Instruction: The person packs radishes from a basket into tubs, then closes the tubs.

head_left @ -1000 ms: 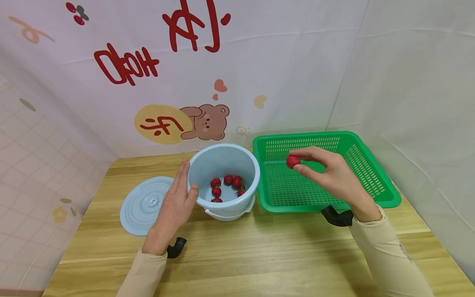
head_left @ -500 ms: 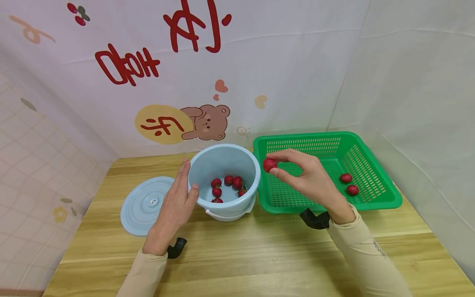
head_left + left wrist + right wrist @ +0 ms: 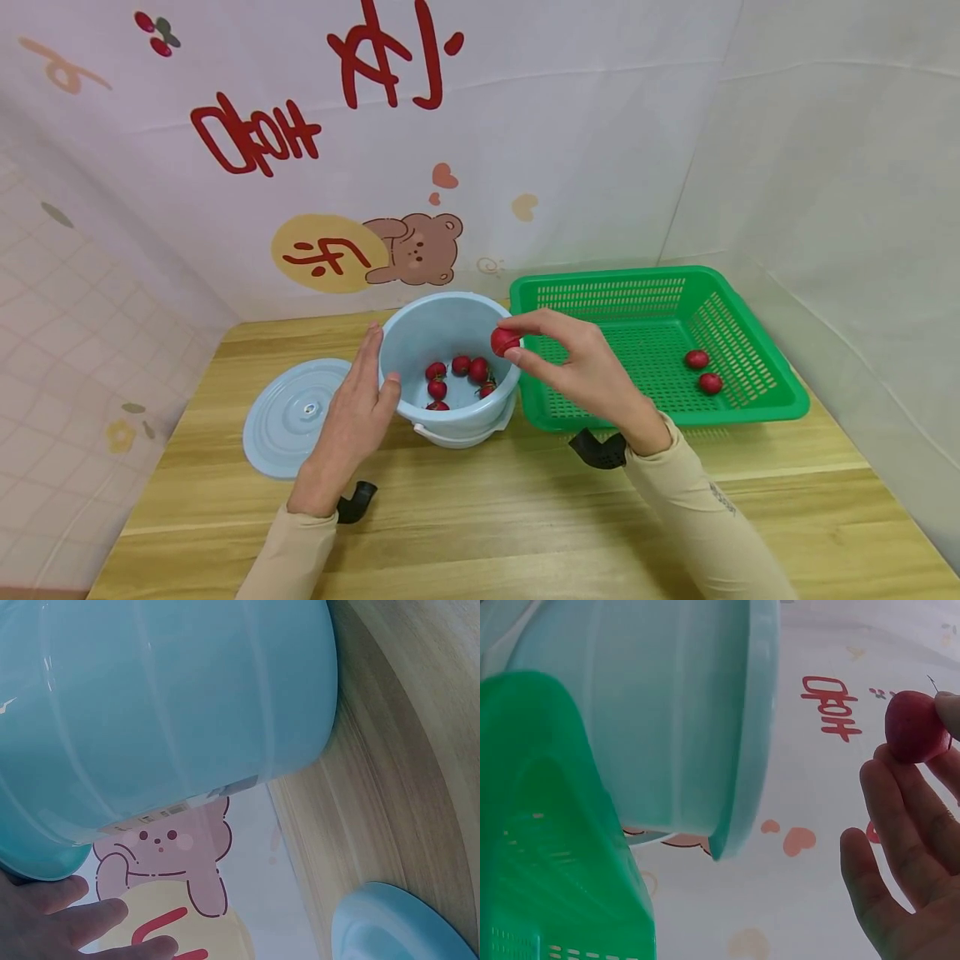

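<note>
In the head view my right hand (image 3: 576,360) pinches a small round red fruit (image 3: 504,342) between thumb and fingertips, over the right rim of a light-blue bucket (image 3: 462,300). A thin dark stem shows on this fruit (image 3: 913,726) in the right wrist view, where the other fingers spread below it. Inside the bucket lie several similar red fruits (image 3: 478,369), some with stems. My left hand (image 3: 354,421) is at the bucket's left side, its fingers extended upward along the rim and the thumb in front.
A green perforated basket (image 3: 615,354) stands right of the bucket, with two red fruits (image 3: 703,372) at its right end. The bucket's light-blue lid (image 3: 281,417) lies on the wooden table (image 3: 480,517) at left. A printed white sheet (image 3: 600,150) rises behind.
My right hand has carried the red fruit left, from above the green basket to the bucket's right rim, uncovering two fruits in the basket. My left hand has stayed at the bucket.
</note>
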`<state>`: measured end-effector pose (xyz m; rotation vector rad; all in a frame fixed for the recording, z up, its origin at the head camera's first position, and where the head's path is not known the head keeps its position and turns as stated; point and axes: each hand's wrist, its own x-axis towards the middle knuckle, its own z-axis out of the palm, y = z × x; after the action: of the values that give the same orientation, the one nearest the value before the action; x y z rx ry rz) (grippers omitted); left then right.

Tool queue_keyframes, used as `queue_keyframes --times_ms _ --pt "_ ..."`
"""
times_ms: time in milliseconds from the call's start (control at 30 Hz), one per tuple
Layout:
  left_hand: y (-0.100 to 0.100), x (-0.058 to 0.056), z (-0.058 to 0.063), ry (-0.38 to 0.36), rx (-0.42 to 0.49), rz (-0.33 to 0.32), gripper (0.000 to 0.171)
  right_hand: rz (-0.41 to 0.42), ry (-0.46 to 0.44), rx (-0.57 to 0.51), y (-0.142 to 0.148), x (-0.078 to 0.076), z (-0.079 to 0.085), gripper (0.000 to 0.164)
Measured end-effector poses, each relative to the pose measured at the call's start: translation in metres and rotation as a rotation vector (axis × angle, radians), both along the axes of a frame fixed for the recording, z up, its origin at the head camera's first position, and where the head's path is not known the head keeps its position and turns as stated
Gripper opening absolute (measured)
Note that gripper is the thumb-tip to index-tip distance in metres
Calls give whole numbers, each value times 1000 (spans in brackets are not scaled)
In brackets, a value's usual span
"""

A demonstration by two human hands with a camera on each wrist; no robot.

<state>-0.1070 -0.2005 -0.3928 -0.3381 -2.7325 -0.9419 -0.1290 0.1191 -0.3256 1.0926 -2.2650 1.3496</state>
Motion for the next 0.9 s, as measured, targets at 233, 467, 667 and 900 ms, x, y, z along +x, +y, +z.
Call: queue_keyframes --times_ms 233,467,667,900 --pt "1 0 0 -4 -6 -4 68 17 10 9 -14 -1 -8 38" --pt "0 1 0 -6 -9 -2 69 44 28 39 -27 -4 -15 35" --pt "0 1 0 -10 -9 0 69 12 35 113 -33 -7 -20 35" --pt "1 1 1 -12 -5 2 69 -51 69 225 -38 -12 -27 35"
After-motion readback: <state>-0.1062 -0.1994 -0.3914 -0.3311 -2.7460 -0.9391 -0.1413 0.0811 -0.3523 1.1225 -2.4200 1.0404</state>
